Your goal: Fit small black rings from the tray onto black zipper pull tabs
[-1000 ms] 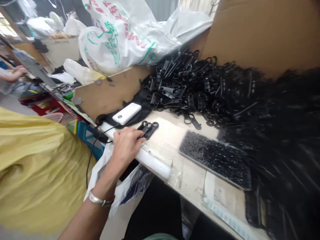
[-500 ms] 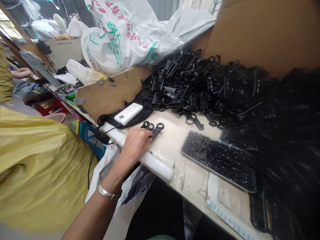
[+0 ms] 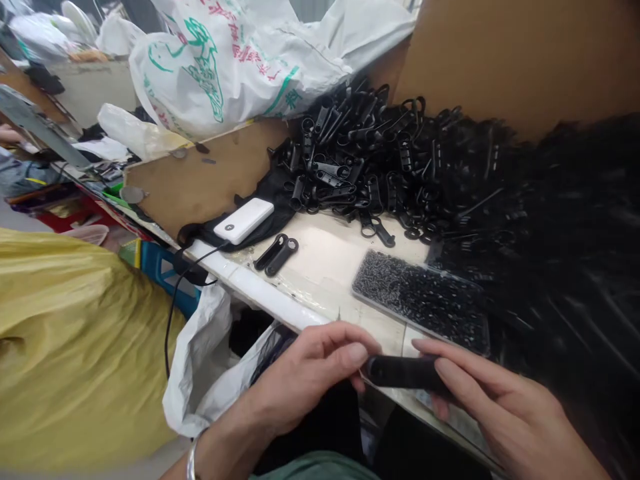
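Observation:
Near the table's front edge, my right hand grips the right end of a long black plastic part between thumb and fingers. My left hand is closed at the other end of this part, thumb and fingertips against its rounded tip. The part lies roughly level, its right end hidden by my right fingers. Two similar black ring-ended parts lie side by side on the tabletop, beyond my left hand. Behind my hands sits a shallow clear tray of small black pieces.
A large heap of black plastic parts covers the back and right. A white power bank with a cable rests on black cloth. Cardboard stands behind; a white printed sack lies at the back, a yellow sack at left.
My left hand has left the small group of ring-ended parts and come right and nearer to me. My right hand has come into view, and a black part is now between both hands.

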`<state>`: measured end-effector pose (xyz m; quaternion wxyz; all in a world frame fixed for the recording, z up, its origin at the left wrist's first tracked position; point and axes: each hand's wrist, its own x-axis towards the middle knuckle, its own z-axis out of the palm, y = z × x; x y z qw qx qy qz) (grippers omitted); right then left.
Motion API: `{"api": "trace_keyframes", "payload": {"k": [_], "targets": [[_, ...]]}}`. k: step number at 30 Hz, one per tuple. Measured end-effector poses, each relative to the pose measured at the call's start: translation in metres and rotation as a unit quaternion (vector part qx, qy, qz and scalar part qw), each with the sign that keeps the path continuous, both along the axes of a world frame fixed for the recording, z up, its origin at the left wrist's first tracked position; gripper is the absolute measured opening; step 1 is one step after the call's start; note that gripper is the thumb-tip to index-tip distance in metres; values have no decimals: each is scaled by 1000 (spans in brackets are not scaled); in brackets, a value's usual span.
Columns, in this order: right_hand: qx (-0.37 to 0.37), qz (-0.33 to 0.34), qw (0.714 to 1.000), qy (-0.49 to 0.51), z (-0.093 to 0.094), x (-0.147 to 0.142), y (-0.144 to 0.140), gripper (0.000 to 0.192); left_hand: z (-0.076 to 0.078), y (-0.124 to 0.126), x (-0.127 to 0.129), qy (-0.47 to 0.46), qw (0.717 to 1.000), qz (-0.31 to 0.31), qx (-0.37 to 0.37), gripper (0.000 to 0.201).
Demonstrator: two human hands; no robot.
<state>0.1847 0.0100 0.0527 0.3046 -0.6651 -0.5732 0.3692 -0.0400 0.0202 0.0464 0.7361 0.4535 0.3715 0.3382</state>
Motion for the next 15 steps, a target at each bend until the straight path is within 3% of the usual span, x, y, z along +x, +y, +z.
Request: {"api": "trace_keyframes", "payload": {"k": [2, 5, 7, 9, 12, 15], "targets": [[-9, -28, 999, -12, -1, 1, 0, 47, 2, 0, 5, 130, 977, -3, 169, 32], [-17, -61, 998, -31, -8, 0, 1, 51, 3, 0, 15, 308, 861, -65, 399, 29], [-14, -78, 996, -43, -14, -2, 2, 52, 1, 2, 20, 399, 776, -96, 479, 21], [-5, -82, 996, -46, -19, -5, 3, 51, -3, 7, 22, 462, 717, -95, 513, 19], [13, -63, 996, -57, -22, -4, 3, 48, -5, 17, 21, 512, 683, -79, 515, 17], [27, -62, 993, -92, -24, 4, 0, 48, -1, 25, 11, 503, 703, -94, 494, 12]]}}
